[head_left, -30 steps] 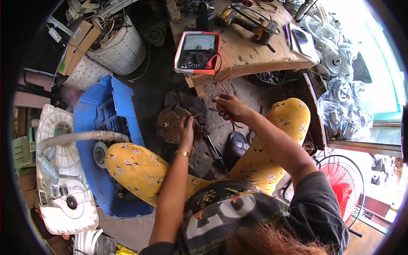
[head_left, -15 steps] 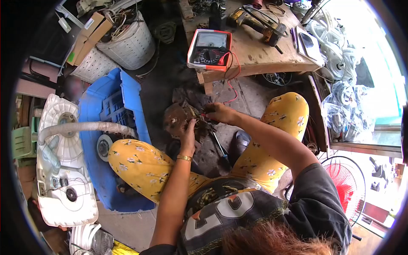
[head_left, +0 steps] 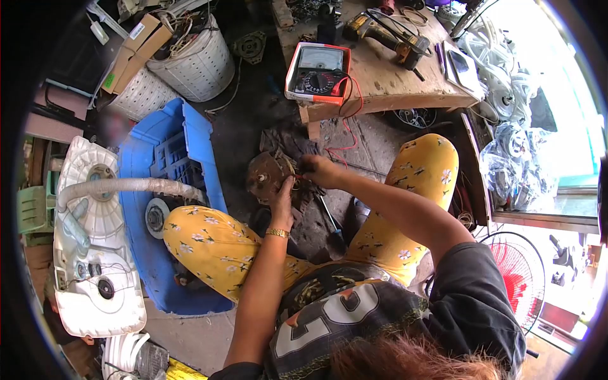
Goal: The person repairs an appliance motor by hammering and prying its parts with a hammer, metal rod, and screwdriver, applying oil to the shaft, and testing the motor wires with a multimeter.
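A rusty brown electric motor (head_left: 261, 180) rests on the dark floor between my knees. My left hand (head_left: 282, 206) is closed at its near right edge, thumb up; what its fingers pinch is too small to make out. Just to the right, my right hand (head_left: 316, 171) is closed in a pinch, with a bit of red at its fingertips that looks like a test probe. A red test lead (head_left: 355, 126) runs down from the analog multimeter (head_left: 318, 75) towards this hand. A screwdriver (head_left: 330, 218) with a blue handle lies below my hands.
The multimeter sits in its box on a wooden bench (head_left: 380, 95), near a yellow cordless drill (head_left: 380, 35). At left stand a blue plastic washer housing (head_left: 142, 253), a white panel (head_left: 101, 304) with a grey hose (head_left: 126, 188), and perforated white drums (head_left: 196, 69). A red fan (head_left: 510, 272) is at right.
My right hand has shifted slightly left, closer to my left thumb at the motor's edge. The red lead hangs in a different curve. The whole view has tilted a little.
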`<state>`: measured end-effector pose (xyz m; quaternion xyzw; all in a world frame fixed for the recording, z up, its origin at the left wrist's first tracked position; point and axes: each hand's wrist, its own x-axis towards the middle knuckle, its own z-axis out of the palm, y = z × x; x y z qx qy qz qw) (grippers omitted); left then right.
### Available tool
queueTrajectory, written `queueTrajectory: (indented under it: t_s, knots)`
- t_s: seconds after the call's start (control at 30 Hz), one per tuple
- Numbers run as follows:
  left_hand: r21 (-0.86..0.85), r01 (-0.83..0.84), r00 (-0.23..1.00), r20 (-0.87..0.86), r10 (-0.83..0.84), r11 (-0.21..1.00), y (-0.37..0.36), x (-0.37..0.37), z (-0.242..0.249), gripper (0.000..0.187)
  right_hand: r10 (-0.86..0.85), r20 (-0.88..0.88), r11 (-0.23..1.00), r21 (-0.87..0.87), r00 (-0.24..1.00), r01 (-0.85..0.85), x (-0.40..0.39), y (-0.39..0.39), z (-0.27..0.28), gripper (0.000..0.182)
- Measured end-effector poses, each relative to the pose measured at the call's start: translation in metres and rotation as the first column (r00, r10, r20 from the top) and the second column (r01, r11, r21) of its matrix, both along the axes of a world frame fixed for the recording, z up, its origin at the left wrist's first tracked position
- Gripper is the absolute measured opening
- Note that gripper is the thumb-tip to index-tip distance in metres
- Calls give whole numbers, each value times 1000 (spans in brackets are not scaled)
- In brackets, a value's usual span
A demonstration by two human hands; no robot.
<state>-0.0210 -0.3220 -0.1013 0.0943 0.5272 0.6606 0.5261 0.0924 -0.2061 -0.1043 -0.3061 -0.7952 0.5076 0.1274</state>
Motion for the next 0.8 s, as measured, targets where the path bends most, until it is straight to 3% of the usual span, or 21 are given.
queueTrajectory:
  t_s: [0.13,0.33,0.37,0.47,0.57,0.67,0.7,0.77,0.8]
  knots:
    - [-17,-77,990,-119,74,997,5,3,-8,31,-87,131,960,275,988,48,-1,-9,21,26]
    - [-71,-230,968,-115,221,971,16,8,-23,41,-198,174,978,102,965,182,-4,-35,60,36]
    - [-60,-262,963,-82,257,963,18,9,-25,42,-147,241,987,97,959,127,-2,-33,66,37]
    - [-20,-353,935,-30,353,935,23,11,-23,42,-111,163,994,9,980,111,-3,-31,59,39]
    - [-15,-379,925,-28,378,925,24,15,-23,26,-111,-163,974,-213,980,75,1,-41,10,37]
    - [-65,-322,946,-43,320,944,24,26,-6,20,-281,55,778,-571,958,261,0,-35,43,30]
    - [-89,-300,954,-49,296,950,23,29,1,19,-330,116,729,-599,937,331,-1,-31,39,28]
    - [-6,-267,935,-242,257,964,24,31,-12,19,-411,238,616,-639,880,460,-3,-24,21,23]
    - [34,-245,910,-338,241,969,25,31,-22,19,-449,215,612,-633,867,474,-4,-23,19,20]
